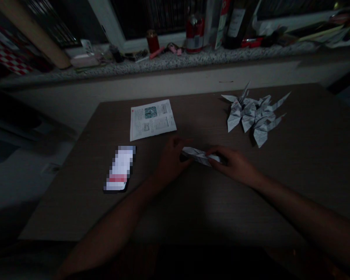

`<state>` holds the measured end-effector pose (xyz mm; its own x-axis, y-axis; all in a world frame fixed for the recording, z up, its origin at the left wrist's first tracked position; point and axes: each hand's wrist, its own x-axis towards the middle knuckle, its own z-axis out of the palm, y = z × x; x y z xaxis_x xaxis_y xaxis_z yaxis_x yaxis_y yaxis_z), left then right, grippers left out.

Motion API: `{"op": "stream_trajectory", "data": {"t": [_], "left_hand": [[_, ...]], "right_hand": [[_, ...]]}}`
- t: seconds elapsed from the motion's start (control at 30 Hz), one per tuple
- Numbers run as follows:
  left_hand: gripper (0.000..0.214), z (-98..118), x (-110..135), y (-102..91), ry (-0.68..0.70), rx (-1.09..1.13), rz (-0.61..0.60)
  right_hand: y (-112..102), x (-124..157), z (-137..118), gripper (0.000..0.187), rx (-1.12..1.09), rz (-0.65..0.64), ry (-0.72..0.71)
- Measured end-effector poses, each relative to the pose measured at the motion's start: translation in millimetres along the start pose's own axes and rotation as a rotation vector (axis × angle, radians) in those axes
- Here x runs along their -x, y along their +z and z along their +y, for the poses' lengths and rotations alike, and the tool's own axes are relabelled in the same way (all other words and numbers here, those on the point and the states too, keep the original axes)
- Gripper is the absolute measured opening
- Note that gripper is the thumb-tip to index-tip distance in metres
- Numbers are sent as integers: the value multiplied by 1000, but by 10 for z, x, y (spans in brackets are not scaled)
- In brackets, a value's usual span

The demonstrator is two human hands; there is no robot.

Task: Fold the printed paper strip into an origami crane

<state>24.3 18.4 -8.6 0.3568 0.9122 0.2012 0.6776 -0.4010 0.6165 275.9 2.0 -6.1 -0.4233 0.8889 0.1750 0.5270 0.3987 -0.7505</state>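
Between my two hands is a folded piece of printed paper [200,155], narrow and long, just above or on the table; the dim light hides which. My left hand [175,155] pinches its left end, thumb below and fingers above. At the right end, my right hand [231,165] grips the paper between thumb and fingers. Several origami cranes [255,112] folded from printed paper stand bunched together at the back right. A flat sheet of printed paper [153,119] lies beyond my left hand.
A lit smartphone [120,169] lies on the brown table [84,182] left of my hands. Behind the table runs a speckled stone windowsill [169,61], crowded with a red can [195,35], a dark bottle [236,25], a small red jar [153,41] and other small items.
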Motion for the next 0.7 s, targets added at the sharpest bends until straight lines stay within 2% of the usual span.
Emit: {"op": "stream_trajectory", "data": {"t": [0.07,0.13,0.23,0.53,0.7], "left_hand": [[52,-24,-2,19,120,-73,-15],[42,-50,-13,34,229,-83,-86],[32,-84,-33,52,314,-45,-177],[21,-54,-29,60,282,38,-182],[19,-32,-32,59,323,50,-154]], "right_hand": [[-1,-6,-2,19,25,-4,-40],[0,-9,2,19,27,-13,-52],[2,-6,24,20,16,-33,-91],[-6,10,73,19,-4,-45,-195],[-24,16,42,18,-3,-36,-208]]}}
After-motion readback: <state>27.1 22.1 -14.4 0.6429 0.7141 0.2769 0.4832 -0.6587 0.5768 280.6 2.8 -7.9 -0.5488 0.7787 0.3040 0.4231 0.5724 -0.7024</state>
